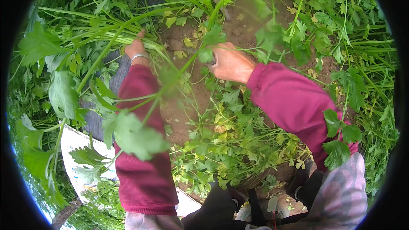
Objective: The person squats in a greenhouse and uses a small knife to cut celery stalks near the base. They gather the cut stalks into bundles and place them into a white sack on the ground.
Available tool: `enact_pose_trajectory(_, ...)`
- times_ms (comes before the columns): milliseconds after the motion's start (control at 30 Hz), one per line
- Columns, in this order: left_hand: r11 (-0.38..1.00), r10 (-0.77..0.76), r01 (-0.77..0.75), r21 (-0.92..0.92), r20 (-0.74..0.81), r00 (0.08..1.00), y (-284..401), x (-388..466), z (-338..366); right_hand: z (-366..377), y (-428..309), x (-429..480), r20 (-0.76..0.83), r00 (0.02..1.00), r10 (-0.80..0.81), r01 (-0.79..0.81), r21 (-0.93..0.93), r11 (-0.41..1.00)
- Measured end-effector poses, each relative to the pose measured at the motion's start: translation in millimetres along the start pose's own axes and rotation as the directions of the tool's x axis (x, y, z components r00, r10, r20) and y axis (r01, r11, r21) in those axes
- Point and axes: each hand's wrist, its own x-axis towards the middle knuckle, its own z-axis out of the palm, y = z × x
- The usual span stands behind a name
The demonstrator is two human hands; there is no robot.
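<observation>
My left hand (pixel 136 48), with a metal bangle at the wrist, grips a bundle of long green celery stalks (pixel 105 32). The stalks lie sideways, their leafy part stretching left and their pale ends (pixel 153 46) just right of my fingers. My right hand (pixel 227 62) is closed in a fist, low over the soil to the right of the bundle. Something dark (pixel 212 60) shows in that fist; leaves in front hide most of it, and I cannot tell what it is. Standing celery stalks (pixel 220 4) rise just beyond my right hand.
Bare brown soil (pixel 179 111) runs between the plants, with yellowed leaves (pixel 220 121) over it. Dense celery (pixel 361 48) grows on the right. A dark grey sheet or board (pixel 92 115) and a white sack (pixel 72 147) lie at left. My feet (pixel 238 198) are below.
</observation>
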Motion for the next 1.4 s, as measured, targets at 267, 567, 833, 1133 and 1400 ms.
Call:
enact_pose_trajectory(267,0.998,-0.054,0.053,0.031,0.05,0.997,9.8,2.5,-8.6,28.5,-16.2,6.8,0.085,0.996,0.038,-0.056,0.216,0.975)
enact_pose_trajectory(567,0.984,-0.179,0.178,0.029,0.286,0.941,35.0,-21.3,-84.7,60.7,17.5,8.8,0.024,1.0,0.013,-0.021,0.362,0.932)
enact_pose_trajectory(833,0.981,-0.192,0.121,0.149,0.767,0.613,-2.2,-65.2,-178.4,-15.1,37.6,-100.6,0.191,0.963,0.192,-0.241,0.275,0.931)
enact_pose_trajectory(1133,0.637,-0.241,-0.22,0.739,0.462,0.853,23.8,-114.8,-126.3,-104.4,18.0,-289.8,-0.173,0.884,-0.435,0.466,0.239,0.852)
enact_pose_trajectory(1400,0.899,-0.437,0.398,0.181,0.37,0.82,88.0,-258.5,-97.3,-80.9,30.1,-390.6,0.142,0.989,0.05,-0.092,0.302,0.949)
